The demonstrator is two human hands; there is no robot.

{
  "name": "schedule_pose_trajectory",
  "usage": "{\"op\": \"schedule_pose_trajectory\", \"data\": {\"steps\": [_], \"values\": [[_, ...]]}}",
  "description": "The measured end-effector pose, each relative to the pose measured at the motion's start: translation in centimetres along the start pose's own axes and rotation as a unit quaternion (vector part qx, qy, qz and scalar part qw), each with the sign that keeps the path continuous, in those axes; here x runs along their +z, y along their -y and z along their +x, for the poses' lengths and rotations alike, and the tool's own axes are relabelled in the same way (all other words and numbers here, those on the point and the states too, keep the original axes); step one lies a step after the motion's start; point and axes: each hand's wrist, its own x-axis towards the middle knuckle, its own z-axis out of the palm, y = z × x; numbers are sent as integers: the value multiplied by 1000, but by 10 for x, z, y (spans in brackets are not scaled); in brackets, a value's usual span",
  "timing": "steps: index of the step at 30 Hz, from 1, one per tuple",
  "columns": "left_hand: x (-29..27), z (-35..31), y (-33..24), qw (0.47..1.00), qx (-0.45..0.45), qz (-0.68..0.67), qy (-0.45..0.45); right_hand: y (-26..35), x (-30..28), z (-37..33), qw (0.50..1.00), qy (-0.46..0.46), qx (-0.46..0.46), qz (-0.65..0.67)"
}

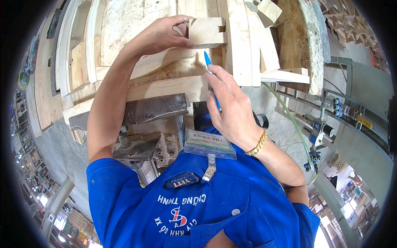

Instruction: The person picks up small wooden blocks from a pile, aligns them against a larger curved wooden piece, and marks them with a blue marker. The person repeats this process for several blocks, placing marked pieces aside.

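Observation:
At the far middle, my left hand [165, 35] grips the left end of a pale wooden block [210, 31], thumb and fingers closed around it. A small notch is cut into the block's right end. My right hand [233, 109] is closed on a blue pen [207, 58], whose blue end points away from me, just short of the block's near edge. Part of the pen is hidden behind my fingers. A curved pale wooden piece [161, 62] lies left of the pen, below my left wrist.
Pale boards [240, 45] lie right of the block, with a thick weathered timber [295, 37] beyond them. A straight wooden rail [165, 87] and a dark metal bar [157, 108] run along the near side. A green hose [291, 118] and pneumatic fittings [318, 126] are at the right.

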Motion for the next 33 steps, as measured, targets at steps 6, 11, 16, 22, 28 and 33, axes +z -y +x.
{"op": "schedule_pose_trajectory", "data": {"steps": [6, 11, 16, 22, 28, 33], "values": [[0, -2, -7, 1000, 12, 7, -2, -4, 13, -1, 995, -33, 65, 74], [-1, 0, -8, 1000, 7, -14, 4, -16, 32, -3, 979, -69, 100, 161], [2, -2, 1, 997, 27, -71, -11, -22, 31, -6, 981, -57, 81, 169], [0, -2, -5, 999, 21, -28, -3, -19, 25, 0, 989, -43, 63, 128], [3, -5, -4, 998, 34, -35, -30, -18, 23, 1, 991, -24, 60, 114], [3, -2, 0, 999, 30, 34, -16, -18, 24, 0, 990, -13, 72, 120]]}}
